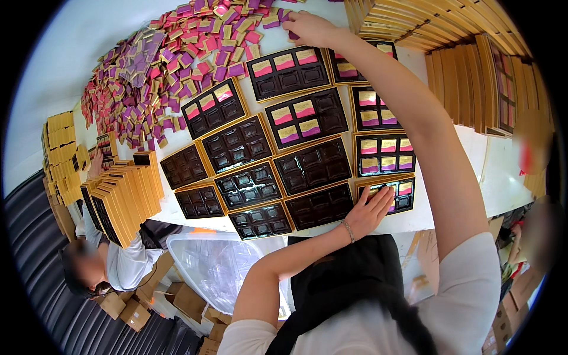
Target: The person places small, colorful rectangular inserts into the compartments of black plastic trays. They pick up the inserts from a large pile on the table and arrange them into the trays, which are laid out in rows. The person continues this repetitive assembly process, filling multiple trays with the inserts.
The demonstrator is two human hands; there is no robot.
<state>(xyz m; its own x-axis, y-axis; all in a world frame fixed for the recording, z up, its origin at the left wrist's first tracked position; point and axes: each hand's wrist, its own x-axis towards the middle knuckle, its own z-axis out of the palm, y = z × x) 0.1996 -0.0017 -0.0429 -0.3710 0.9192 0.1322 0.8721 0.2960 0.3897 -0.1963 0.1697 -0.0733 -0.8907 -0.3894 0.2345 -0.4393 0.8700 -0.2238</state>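
While our right arm (427,118) stretches up from the lower right, our right hand (309,29) meets wrapped pieces (271,21) at upper centre, its grip unclear; our left hand (373,210) lies palm down, fingers extended, unclenched, over a black tray (405,203) right of centre.

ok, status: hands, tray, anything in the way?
Left hand over partly filled bottom-right six-cavity tray. Right hand at edge of pink-and-purple wrapped-piece pile. Right forearm hides part of top-right tray.
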